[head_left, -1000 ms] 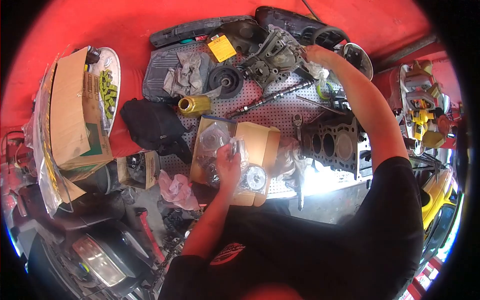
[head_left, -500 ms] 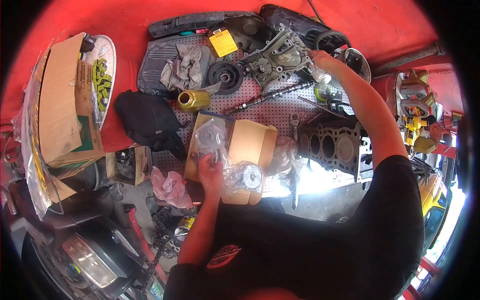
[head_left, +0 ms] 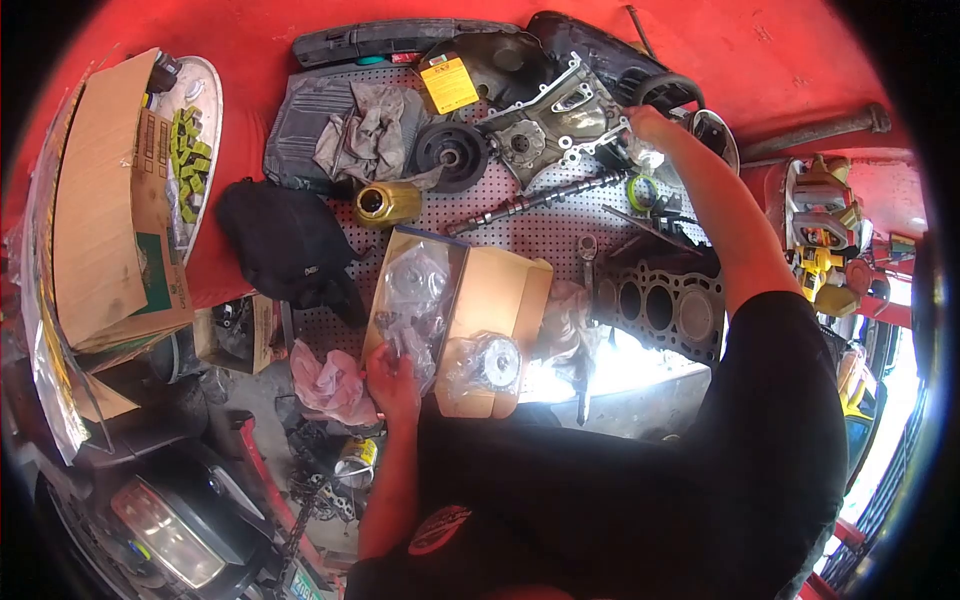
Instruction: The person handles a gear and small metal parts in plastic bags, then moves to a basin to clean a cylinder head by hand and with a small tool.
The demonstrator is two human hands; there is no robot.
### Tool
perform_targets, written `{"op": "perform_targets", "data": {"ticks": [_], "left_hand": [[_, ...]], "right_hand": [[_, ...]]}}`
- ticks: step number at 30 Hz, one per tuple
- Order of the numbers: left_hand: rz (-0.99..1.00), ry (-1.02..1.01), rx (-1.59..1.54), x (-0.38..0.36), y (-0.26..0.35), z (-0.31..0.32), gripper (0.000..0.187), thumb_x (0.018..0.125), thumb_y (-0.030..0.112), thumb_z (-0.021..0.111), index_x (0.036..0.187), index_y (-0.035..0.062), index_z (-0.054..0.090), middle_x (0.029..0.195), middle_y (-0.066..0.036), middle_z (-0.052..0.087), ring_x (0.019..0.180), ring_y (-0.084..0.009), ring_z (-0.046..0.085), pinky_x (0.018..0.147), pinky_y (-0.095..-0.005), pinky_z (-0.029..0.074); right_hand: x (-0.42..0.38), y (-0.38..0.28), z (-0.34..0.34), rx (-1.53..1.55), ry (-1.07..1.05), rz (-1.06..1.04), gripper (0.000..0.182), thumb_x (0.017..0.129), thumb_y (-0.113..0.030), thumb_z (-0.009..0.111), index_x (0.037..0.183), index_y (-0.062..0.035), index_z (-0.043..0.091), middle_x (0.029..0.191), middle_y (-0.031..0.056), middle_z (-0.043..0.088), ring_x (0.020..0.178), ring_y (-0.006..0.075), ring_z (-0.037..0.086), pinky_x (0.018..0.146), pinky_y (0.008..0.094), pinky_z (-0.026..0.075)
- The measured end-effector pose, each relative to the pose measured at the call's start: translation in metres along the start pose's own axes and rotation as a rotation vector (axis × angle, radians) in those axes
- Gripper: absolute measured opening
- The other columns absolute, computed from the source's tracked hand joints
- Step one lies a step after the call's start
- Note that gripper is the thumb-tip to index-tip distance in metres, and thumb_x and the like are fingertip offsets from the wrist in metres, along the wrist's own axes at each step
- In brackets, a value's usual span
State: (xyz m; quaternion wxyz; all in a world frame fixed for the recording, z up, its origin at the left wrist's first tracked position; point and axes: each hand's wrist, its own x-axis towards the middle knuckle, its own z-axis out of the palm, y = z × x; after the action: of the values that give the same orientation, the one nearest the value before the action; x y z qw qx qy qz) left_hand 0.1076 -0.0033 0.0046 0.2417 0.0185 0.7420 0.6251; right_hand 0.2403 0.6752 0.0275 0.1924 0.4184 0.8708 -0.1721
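Note:
An open cardboard box (head_left: 376,318) lies in front of me with bagged parts in it. My left hand (head_left: 393,385) is at its near left corner, fingers curled against a small clear plastic bag (head_left: 410,350). Above that lies a larger bagged round part (head_left: 416,275). On the box's open flap rests a white pulley-like wheel (head_left: 498,361) in clear plastic. My right hand (head_left: 652,128) reaches to the far right, closed on a crumpled clear plastic bag (head_left: 645,156), beside a metal engine cover (head_left: 535,140). Its fingertips are partly hidden.
An engine block (head_left: 660,305) stands at right, with a ratchet (head_left: 587,250) beside it. A camshaft (head_left: 535,203), a black pulley (head_left: 450,155), a gold can (head_left: 388,204) and a black bag (head_left: 285,240) lie on the perforated bench. Pink cloth (head_left: 328,380) hangs at the near edge.
My left hand has moved left and toward me, from over the box to its near left corner. My right hand stays by the engine cover. The camera view has shifted slightly.

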Motion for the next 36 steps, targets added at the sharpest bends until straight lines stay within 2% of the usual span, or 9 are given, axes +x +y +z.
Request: {"op": "perform_targets", "data": {"ticks": [3,6,7,11,18,22,28,30,36], "left_hand": [[-0.015,-0.025,0.060,-0.003,0.009,-0.001,0.040,0.081,-0.001,0.066,0.119,-0.0014,0.053,0.110,-0.010,0.059,0.101,-0.0177,0.058,0.091,-0.0312,0.046],[0.147,-0.077,0.142,0.006,-0.001,0.001,0.045,0.080,-0.001,0.067,0.123,-0.0006,0.052,0.114,-0.010,0.060,0.104,-0.0191,0.059,0.093,-0.0315,0.046],[0.253,-0.058,0.098,0.008,-0.014,0.003,0.048,0.080,-0.002,0.067,0.125,-0.0001,0.051,0.114,-0.010,0.060,0.105,-0.0197,0.059,0.094,-0.0318,0.046],[0.179,0.016,0.371,-0.010,0.068,0.025,0.045,0.076,0.000,0.069,0.118,0.0024,0.053,0.109,-0.017,0.061,0.102,-0.0282,0.061,0.089,-0.0359,0.048],[0.462,0.057,0.453,-0.033,0.086,0.043,0.041,0.074,0.001,0.071,0.111,0.0026,0.054,0.106,-0.016,0.061,0.099,-0.0313,0.062,0.086,-0.0383,0.049],[0.543,0.007,0.423,-0.051,0.090,0.046,0.040,0.074,0.001,0.071,0.111,0.0034,0.055,0.105,-0.016,0.061,0.098,-0.0329,0.062,0.086,-0.0389,0.049],[0.626,-0.420,0.434,-0.098,0.074,0.037,0.035,0.074,0.004,0.071,0.106,0.0034,0.056,0.101,-0.017,0.061,0.095,-0.0356,0.061,0.083,-0.0414,0.049],[0.656,-0.595,0.436,-0.117,0.063,0.035,0.032,0.074,0.006,0.071,0.103,0.0035,0.056,0.098,-0.017,0.061,0.093,-0.0376,0.060,0.081,-0.0430,0.049],[0.586,-1.031,0.391,-0.134,0.057,0.037,0.035,0.077,0.012,0.073,0.107,0.0043,0.057,0.102,-0.015,0.062,0.096,-0.0325,0.062,0.082,-0.0395,0.049]], "right_hand": [[-0.001,0.002,0.000,0.001,0.026,-0.054,0.035,0.088,-0.012,0.063,0.124,-0.0101,0.064,0.108,0.0115,0.067,0.088,0.0229,0.062,0.078,0.0364,0.051],[-0.005,0.017,-0.017,-0.695,0.225,-0.572,0.029,0.077,-0.028,0.066,0.085,-0.0007,0.069,0.084,0.0193,0.067,0.079,0.0350,0.066,0.073,0.0457,0.052],[0.015,0.022,-0.020,-0.776,0.094,-0.409,0.029,0.075,-0.029,0.067,0.085,-0.0022,0.070,0.081,0.0186,0.068,0.077,0.0343,0.067,0.073,0.0459,0.053],[-0.046,-0.060,-0.070,-0.565,0.210,-0.211,0.034,0.082,-0.014,0.055,0.113,-0.0010,0.062,0.100,0.0263,0.065,0.093,0.0387,0.066,0.080,0.0472,0.051],[-0.167,-0.181,-0.086,-0.485,0.273,-0.496,0.046,0.087,-0.005,0.052,0.133,-0.0049,0.052,0.115,0.0260,0.062,0.107,0.0398,0.061,0.094,0.0438,0.046],[-0.281,-0.252,-0.055,-0.126,0.245,-0.642,0.039,0.088,-0.022,0.062,0.122,-0.0029,0.061,0.108,0.0216,0.067,0.098,0.0378,0.065,0.088,0.0434,0.049],[-0.422,-0.273,0.075,0.433,-0.239,-0.331,0.045,0.088,-0.037,0.067,0.115,-0.0008,0.062,0.099,0.0163,0.069,0.084,0.0268,0.067,0.079,0.0393,0.052],[-0.450,-0.253,0.142,0.802,-0.200,-0.159,0.035,0.090,-0.029,0.069,0.108,-0.0003,0.060,0.088,0.0088,0.068,0.084,0.0137,0.062,0.073,0.0303,0.052],[-0.513,-0.225,0.179,1.453,-0.178,0.280,0.033,0.087,-0.013,0.070,0.109,-0.0020,0.048,0.095,0.0134,0.067,0.059,0.0131,0.056,0.047,0.0280,0.050]]}}
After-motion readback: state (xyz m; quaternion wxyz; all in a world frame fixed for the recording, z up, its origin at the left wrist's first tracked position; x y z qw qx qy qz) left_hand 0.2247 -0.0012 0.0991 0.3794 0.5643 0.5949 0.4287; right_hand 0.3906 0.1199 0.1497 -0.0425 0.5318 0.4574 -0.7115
